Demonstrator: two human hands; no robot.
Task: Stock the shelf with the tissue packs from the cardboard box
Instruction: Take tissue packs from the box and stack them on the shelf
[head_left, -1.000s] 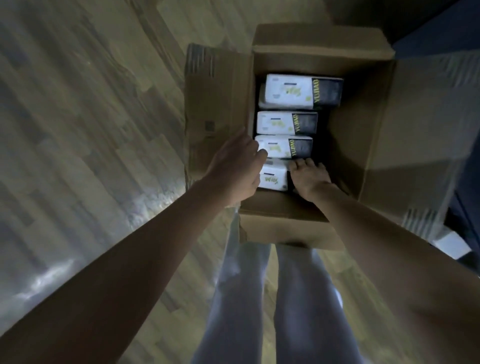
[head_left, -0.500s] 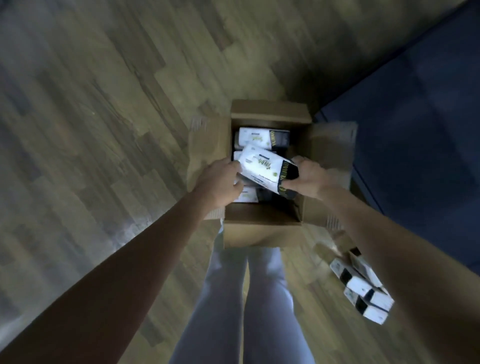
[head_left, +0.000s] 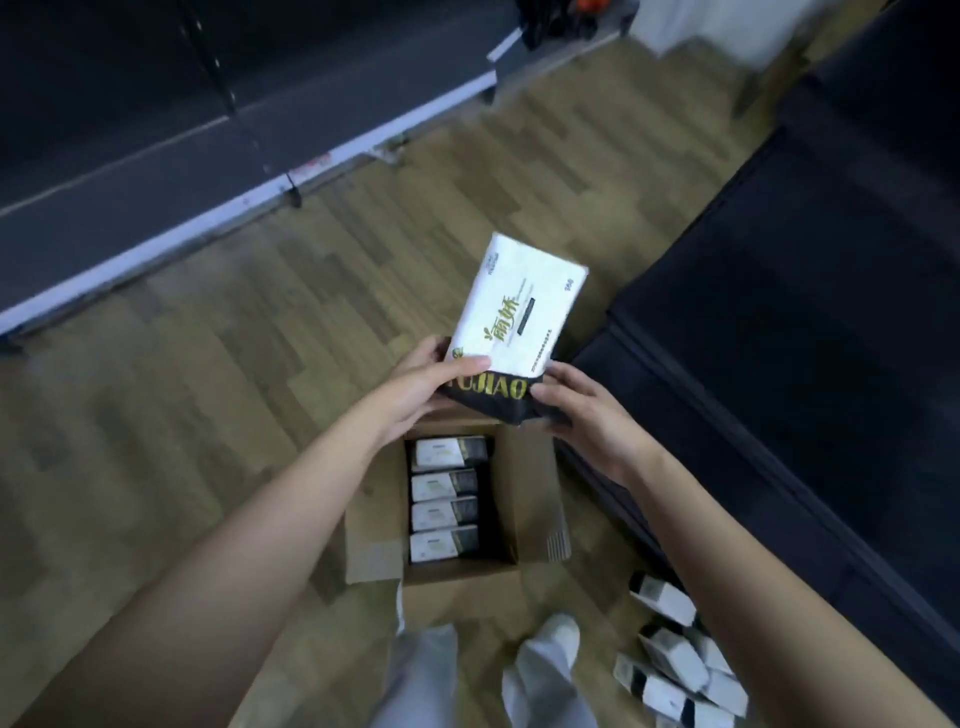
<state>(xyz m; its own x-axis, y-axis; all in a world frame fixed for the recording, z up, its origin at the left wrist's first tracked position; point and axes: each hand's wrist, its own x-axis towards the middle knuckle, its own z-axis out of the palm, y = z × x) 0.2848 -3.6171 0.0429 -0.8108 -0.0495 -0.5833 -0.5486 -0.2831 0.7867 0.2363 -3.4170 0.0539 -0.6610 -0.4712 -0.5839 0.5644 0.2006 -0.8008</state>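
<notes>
Cardboard box (head_left: 530, 499) sits open on the wood-pattern floor (head_left: 208, 415), just ahead of the person's feet, flaps folded outward. Head view, looking down: four tissue packs (head_left: 444, 499) remain inside, stacked in a neat column along the box's left half, white bodies with dark ends pointing right; the right half of the box shows bare cardboard. Above the box, both hands hold one tissue pack (head_left: 519, 306) in the air, clear of the box, tilted so its white end points up and away and its dark band with gold lettering sits nearest the person. Left hand (head_left: 421, 384) grips the lower left corner, thumb laid across the white front face, fingers curled behind. Right hand (head_left: 587, 410) pinches the dark end from the right, thumb on top, fingers wrapped underneath. Pack face shows green and gold print, slightly blurred. To the lower right, on the floor beside the right forearm, a loose pile of packs (head_left: 675, 665) lies scattered, white and dark, some overlapping. Shelf (head_left: 260, 161) runs across the upper left, dark boards with a pale front edge strip, low to the floor, well apart from the held pack. Dark blue furniture (head_left: 805, 312) fills the right side, close beside the box.
</notes>
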